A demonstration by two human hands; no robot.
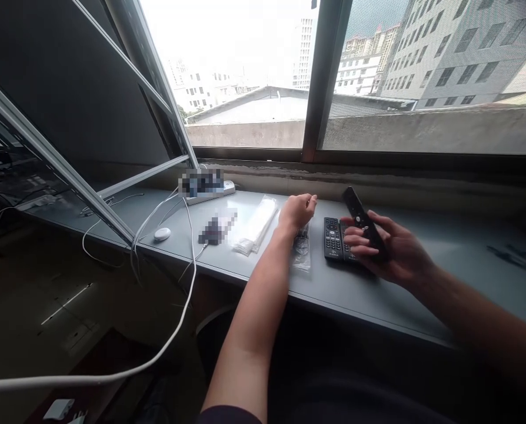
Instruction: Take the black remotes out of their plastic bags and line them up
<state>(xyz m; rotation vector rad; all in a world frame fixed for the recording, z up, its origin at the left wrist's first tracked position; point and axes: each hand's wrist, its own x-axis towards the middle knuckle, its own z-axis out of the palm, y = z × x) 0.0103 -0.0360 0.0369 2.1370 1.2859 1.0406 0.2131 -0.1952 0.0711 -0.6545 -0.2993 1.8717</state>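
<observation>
Above the surface, your right hand grips a tilted black remote near the flat remotes. Your left hand sits curled near a clear bag; can't tell if it's holding anything.

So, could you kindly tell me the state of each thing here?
Held remote: raised above the table, tilted.
Right hand: closed around that remote.
Left hand: fingers curled; whether it grips anything is unclear.
Two other remotes: lying side by side, buttons up.
Flat clear bags: lying on the table.
White cable: drooping past the table's edge.
</observation>
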